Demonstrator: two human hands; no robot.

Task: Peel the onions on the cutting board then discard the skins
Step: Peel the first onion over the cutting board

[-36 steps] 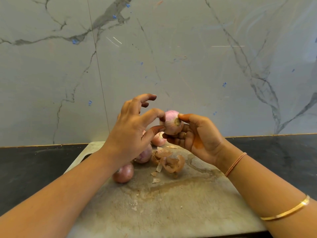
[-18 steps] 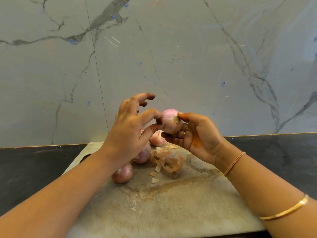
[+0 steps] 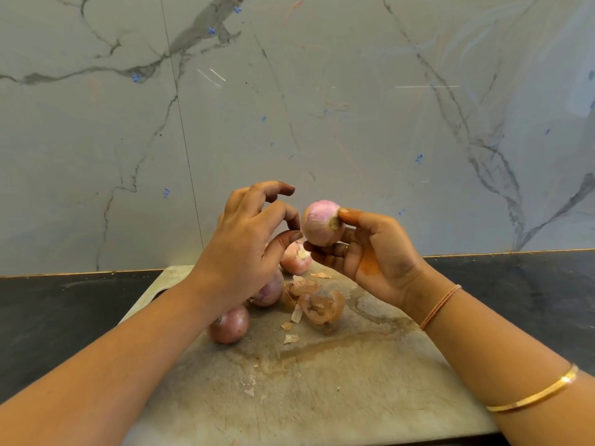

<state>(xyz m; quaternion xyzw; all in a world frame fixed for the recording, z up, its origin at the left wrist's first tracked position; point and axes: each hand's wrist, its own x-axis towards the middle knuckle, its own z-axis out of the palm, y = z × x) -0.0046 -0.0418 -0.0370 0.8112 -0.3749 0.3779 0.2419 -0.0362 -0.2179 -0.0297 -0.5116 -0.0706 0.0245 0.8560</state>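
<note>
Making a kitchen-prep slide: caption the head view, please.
Right hand holds a partly peeled onion, left hand poised beside it, over three onions and loose skins on the cutting board.

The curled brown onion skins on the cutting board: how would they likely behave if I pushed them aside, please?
The curled brown onion skins look thin and papery, so probably light and apt to scatter. Their cupped, cracked edges suggest they would crumple or flake; small fragments lie on the worn pale cutting board.
</note>
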